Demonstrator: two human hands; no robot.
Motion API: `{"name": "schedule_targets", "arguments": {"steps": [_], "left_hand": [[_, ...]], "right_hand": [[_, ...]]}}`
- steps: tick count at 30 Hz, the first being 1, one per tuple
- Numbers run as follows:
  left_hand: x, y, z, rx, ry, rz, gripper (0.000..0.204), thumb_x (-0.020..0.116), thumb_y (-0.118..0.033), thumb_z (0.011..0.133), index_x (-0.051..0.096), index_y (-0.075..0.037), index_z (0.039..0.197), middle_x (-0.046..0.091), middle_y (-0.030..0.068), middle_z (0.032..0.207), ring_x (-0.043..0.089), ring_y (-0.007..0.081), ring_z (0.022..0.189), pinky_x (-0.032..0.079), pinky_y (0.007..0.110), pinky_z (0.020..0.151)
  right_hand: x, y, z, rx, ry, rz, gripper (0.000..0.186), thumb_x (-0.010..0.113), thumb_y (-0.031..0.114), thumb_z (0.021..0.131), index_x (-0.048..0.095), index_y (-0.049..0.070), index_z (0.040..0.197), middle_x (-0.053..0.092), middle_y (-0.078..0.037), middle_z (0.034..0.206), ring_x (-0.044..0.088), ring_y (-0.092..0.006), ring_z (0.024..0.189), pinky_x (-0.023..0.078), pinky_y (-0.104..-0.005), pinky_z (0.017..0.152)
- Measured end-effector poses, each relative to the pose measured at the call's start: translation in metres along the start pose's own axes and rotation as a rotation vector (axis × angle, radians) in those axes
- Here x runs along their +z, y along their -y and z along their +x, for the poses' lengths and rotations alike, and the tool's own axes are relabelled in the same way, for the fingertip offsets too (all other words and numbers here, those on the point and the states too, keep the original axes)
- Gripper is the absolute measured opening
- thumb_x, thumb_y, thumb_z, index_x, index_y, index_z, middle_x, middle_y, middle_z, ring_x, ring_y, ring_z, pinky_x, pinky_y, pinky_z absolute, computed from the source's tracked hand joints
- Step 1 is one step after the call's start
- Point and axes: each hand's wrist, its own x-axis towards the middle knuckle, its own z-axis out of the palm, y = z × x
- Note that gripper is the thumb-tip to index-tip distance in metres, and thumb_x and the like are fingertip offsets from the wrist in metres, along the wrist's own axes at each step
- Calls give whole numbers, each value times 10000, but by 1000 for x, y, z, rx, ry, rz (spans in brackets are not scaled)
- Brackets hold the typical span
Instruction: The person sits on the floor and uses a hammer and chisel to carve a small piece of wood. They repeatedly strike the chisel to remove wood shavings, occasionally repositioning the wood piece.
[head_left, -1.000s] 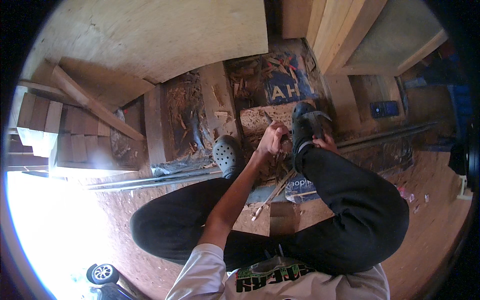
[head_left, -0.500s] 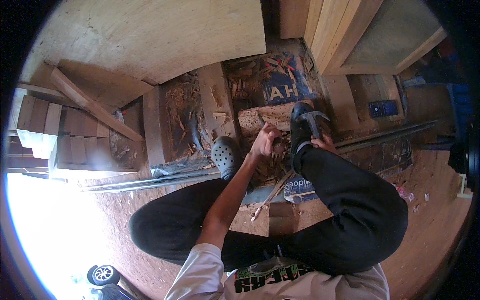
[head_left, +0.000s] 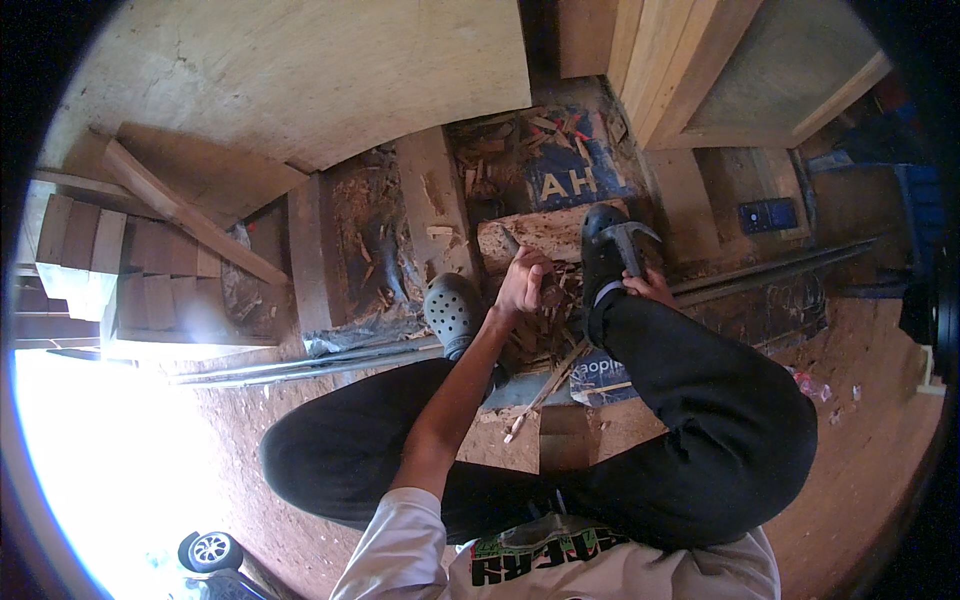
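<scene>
My left hand is closed around a chisel, whose grey blade points away toward a rough, chipped block of wood. Most of the chisel's handle is hidden in the fingers. My right hand, partly behind my right knee, grips a claw hammer with its head up beside my right shoe. That shoe rests against the right end of the block. My left shoe stands left of the block. Wood chips lie heaped below my left hand.
Wooden beams run away on the left of the block. A large board covers the far left, with stacked wood blocks below it. Metal rods cross at shoe level. A phone lies at right, near a wooden frame.
The chisel's blade has shifted slightly left and tilted, and my left hand has turned a little with it. My right hand and the hammer look unmoved.
</scene>
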Motion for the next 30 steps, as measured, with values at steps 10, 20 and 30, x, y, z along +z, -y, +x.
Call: {"name": "schedule_targets", "arguments": {"steps": [10,20,30], "left_hand": [[-6,4,6,-11,67,-56,489,243,-280,922,601,33,811,590,196,812,525,385,827,365,412,843],[-4,0,13,20,134,-111,440,273,-255,918,583,33,800,576,199,803,517,391,830,360,422,858],[-3,5,6,21,143,-101,382,296,-209,894,565,33,773,571,194,789,512,379,833,356,419,852]], "right_hand": [[-1,15,-1,-54,-5,226,250,638,168,786,589,88,1018,508,10,781,479,-92,671,372,-249,607],[-1,37,4,347,-89,250,264,641,216,787,594,42,980,516,14,734,474,-74,657,379,-234,596],[-1,33,6,361,-89,271,241,630,194,794,595,43,978,518,18,743,474,-75,661,378,-231,598]]}}
